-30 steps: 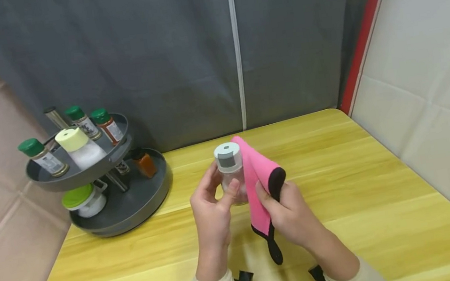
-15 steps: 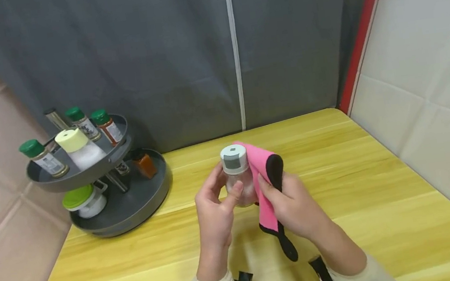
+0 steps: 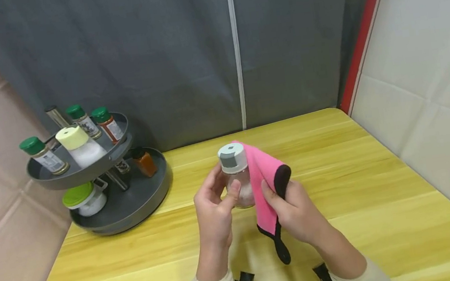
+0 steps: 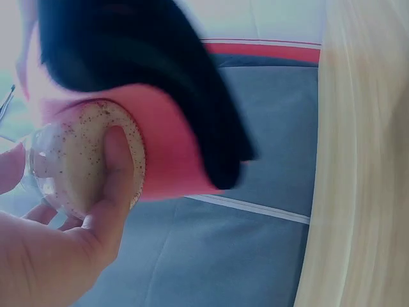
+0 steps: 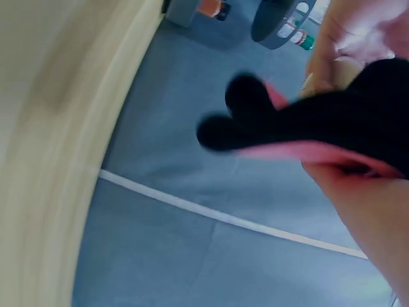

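Note:
My left hand grips a clear seasoning jar with a white and grey cap, held above the table a little tilted. In the left wrist view the jar's base shows, with reddish specks on it and a fingertip across it. My right hand pinches a pink cloth with black edging and a black hanging loop. The cloth lies against the right side of the jar. In the right wrist view the black edge of the cloth hides most of the jar and the right fingers.
A grey two-tier turntable rack stands at the left. Its upper tier carries green-capped spice jars and a yellow-capped shaker. Below sit a green-lidded pot and an orange-brown bottle. A grey curtain hangs behind the wooden table.
Both hands, with the jar and the cloth, have shifted slightly right since one second ago. The cloth moves a little against the jar's side. Both grips stay the same.

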{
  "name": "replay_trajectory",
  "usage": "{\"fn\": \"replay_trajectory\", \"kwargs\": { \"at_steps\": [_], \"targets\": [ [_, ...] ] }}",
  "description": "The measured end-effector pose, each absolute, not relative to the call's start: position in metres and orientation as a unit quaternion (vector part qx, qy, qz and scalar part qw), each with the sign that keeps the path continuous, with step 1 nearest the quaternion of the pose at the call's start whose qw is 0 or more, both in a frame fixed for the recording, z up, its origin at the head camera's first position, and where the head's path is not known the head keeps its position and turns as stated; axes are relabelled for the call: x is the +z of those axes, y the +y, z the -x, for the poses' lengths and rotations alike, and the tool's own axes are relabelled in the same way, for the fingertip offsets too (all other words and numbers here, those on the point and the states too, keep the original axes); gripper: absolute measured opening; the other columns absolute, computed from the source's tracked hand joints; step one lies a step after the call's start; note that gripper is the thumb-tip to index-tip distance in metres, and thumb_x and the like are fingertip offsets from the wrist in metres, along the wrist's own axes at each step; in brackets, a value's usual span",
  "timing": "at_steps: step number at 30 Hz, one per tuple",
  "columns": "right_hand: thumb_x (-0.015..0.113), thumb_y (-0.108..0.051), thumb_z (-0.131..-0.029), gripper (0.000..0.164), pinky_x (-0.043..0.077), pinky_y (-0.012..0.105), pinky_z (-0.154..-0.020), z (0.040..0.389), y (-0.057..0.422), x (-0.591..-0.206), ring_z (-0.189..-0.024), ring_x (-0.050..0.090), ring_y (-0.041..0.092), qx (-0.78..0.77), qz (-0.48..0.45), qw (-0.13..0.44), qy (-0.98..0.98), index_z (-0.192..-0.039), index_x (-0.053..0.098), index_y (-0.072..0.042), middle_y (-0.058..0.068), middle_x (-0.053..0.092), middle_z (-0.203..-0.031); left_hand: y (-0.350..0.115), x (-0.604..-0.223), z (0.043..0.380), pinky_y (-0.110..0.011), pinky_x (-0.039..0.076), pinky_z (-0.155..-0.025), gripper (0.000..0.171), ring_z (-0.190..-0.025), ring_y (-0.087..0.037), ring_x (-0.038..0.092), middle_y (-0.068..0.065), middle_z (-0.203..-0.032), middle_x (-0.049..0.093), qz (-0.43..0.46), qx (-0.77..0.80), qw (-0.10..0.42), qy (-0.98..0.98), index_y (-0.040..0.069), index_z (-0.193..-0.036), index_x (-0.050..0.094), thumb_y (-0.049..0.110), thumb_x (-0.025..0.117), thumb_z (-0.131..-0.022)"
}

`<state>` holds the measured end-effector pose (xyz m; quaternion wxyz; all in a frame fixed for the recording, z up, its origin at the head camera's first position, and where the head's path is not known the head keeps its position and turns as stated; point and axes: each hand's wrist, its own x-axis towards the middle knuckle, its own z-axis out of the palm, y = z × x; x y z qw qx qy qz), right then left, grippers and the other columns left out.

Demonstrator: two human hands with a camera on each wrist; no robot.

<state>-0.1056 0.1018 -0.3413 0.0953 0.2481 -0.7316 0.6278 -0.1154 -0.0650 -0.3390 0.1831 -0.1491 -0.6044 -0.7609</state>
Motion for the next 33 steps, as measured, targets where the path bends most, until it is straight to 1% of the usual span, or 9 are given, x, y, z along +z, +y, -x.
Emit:
{"fn": "replay_trajectory", "kwargs": {
  "at_steps": [4,7,13,16,19,22,24,28,33],
  "targets": [
    [0.048,-0.022,-0.108,0.031,0.056,0.035,-0.075,0.109,0.110,-0.344,-0.086,0.065,0.025,0.621,-0.228,0.030,-0.750,-0.131,0.053,-0.003,0.014,0.063,-0.101,-0.066,-0.340,0.115,-0.041,0.050,-0.100,0.048,-0.121,-0.032,0.059,-0.017,-0.132,0.064,0.138,-0.770,0.170,-0.599,0.000,-0.139,0.058,-0.002,0.068,-0.092],
    [0.047,-0.023,-0.108,0.035,0.056,0.038,-0.076,0.109,0.113,-0.338,-0.085,0.066,0.027,0.618,-0.211,0.013,-0.757,-0.136,0.051,-0.002,0.016,0.064,-0.102,-0.067,-0.342,0.117,-0.043,0.049,-0.101,0.048,-0.120,-0.031,0.059,-0.015,-0.132,0.064,0.139,-0.767,0.159,-0.606,0.002,-0.139,0.059,-0.001,0.069,-0.093],
    [0.049,-0.010,-0.106,0.031,0.053,0.029,-0.075,0.106,0.108,-0.320,-0.089,0.060,0.023,0.654,-0.231,0.120,-0.710,-0.134,0.055,0.003,0.016,0.060,-0.102,-0.066,-0.345,0.116,-0.053,0.040,-0.107,0.048,-0.120,-0.031,0.059,-0.014,-0.131,0.065,0.160,-0.749,0.149,-0.625,0.002,-0.139,0.060,-0.001,0.070,-0.091],
    [0.045,-0.002,-0.104,0.036,0.052,0.025,-0.088,0.104,0.103,-0.315,-0.105,0.058,0.022,0.688,-0.256,0.177,-0.655,-0.138,0.050,0.006,0.018,0.058,-0.119,-0.066,-0.347,0.116,-0.055,0.040,-0.107,0.048,-0.121,-0.032,0.059,-0.015,-0.131,0.064,0.173,-0.750,0.143,-0.622,0.001,-0.138,0.059,-0.002,0.069,-0.091],
    [0.044,0.001,-0.103,0.041,0.048,0.024,-0.096,0.104,0.100,-0.317,-0.115,0.053,0.023,0.688,-0.277,0.198,-0.641,-0.144,0.045,0.004,0.015,0.054,-0.132,-0.065,-0.347,0.114,-0.052,0.042,-0.107,0.050,-0.123,-0.032,0.058,-0.015,-0.132,0.064,0.176,-0.755,0.145,-0.615,0.001,-0.139,0.059,-0.003,0.069,-0.091],
    [0.047,-0.003,-0.104,0.042,0.050,0.026,-0.093,0.106,0.100,-0.323,-0.114,0.055,0.024,0.663,-0.279,0.167,-0.674,-0.146,0.046,-0.002,0.012,0.056,-0.132,-0.066,-0.346,0.114,-0.046,0.044,-0.107,0.050,-0.123,-0.033,0.058,-0.016,-0.133,0.063,0.174,-0.760,0.158,-0.606,0.000,-0.139,0.058,-0.003,0.069,-0.091],
    [0.049,-0.009,-0.105,0.036,0.053,0.028,-0.084,0.107,0.102,-0.329,-0.101,0.059,0.024,0.645,-0.264,0.136,-0.704,-0.140,0.051,-0.003,0.012,0.060,-0.117,-0.067,-0.345,0.114,-0.044,0.045,-0.106,0.050,-0.123,-0.033,0.058,-0.016,-0.133,0.063,0.172,-0.763,0.163,-0.601,0.000,-0.139,0.058,-0.003,0.069,-0.091],
    [0.050,-0.017,-0.107,0.031,0.056,0.035,-0.076,0.109,0.108,-0.336,-0.087,0.063,0.025,0.617,-0.232,0.066,-0.749,-0.133,0.054,-0.001,0.014,0.062,-0.099,-0.069,-0.344,0.113,-0.041,0.048,-0.103,0.050,-0.122,-0.033,0.059,-0.017,-0.134,0.063,0.164,-0.770,0.157,-0.597,0.000,-0.140,0.058,-0.003,0.069,-0.091],
    [0.050,-0.021,-0.107,0.033,0.055,0.039,-0.074,0.109,0.113,-0.333,-0.084,0.063,0.026,0.598,-0.206,0.033,-0.774,-0.133,0.053,-0.001,0.015,0.061,-0.097,-0.069,-0.346,0.114,-0.040,0.051,-0.099,0.049,-0.122,-0.032,0.058,-0.017,-0.134,0.063,0.154,-0.774,0.136,-0.599,0.001,-0.140,0.058,-0.002,0.069,-0.092]
  ]
}}
